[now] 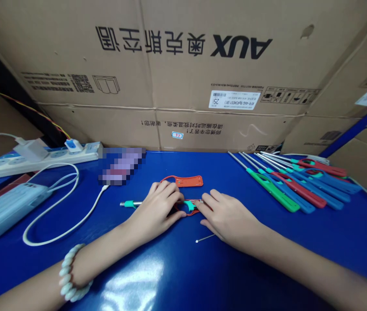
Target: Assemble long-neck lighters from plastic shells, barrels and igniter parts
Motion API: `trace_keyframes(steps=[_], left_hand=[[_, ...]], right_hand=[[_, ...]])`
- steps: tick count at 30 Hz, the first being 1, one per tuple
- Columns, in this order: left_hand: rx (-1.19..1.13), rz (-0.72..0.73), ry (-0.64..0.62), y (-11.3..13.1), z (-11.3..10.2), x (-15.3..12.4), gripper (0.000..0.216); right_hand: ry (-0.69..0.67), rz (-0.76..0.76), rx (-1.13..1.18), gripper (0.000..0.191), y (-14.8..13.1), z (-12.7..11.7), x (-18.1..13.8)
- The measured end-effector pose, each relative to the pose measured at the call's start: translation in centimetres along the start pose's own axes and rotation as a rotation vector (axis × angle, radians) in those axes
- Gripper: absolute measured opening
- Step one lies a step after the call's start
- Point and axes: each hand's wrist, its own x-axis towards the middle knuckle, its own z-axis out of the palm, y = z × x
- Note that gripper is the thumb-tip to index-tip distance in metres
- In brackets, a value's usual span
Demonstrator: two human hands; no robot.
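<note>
A long-nosed lighter point(189, 206) with a red handle and a green trigger lies across the table, its handle open so that inner parts show. My left hand point(160, 204) is closed over the lighter where the metal tube meets the handle, hiding part of it. The fingers of my right hand point(227, 213) are bent and pinch the handle's other end, covering what is there. Just behind both hands rests a loose orange-red handle half point(189, 181), hollow side up. A thin metal rod point(205, 238) with a pale tip sticks out from beneath my right hand.
Several lighters point(280, 185) in green, blue and red are piled at the right. At the left are a power strip point(69, 152), a light-blue power bank point(11, 211) and a looping white cable point(52, 241). A pixelated object point(123, 166) lies near the cardboard point(183, 99) behind.
</note>
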Motion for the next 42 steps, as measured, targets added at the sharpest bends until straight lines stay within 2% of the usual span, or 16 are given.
trace_keyframes(steps=[7, 13, 19, 27, 42], left_hand=[[-0.039, -0.005, -0.004, -0.1, 0.1, 0.0, 0.013], [0.017, 0.029, -0.016, 0.2, -0.2, 0.1, 0.012], [0.054, 0.049, -0.002, 0.2, -0.2, 0.0, 0.012], [0.058, 0.057, -0.009, 0.0, -0.1, -0.1, 0.014], [0.133, 0.111, 0.001, 0.0, 0.0, -0.1, 0.013]], right_hand=[[0.031, 0.019, -0.041, 0.037, -0.4, 0.2, 0.1], [0.02, 0.004, -0.011, 0.041, -0.2, 0.1, 0.0], [0.036, 0.0, -0.009, 0.024, 0.1, 0.4, -0.1], [0.045, 0.008, -0.002, 0.02, 0.2, 0.8, 0.0], [0.14, -0.007, -0.173, 0.018, -1.1, 1.6, 0.3]])
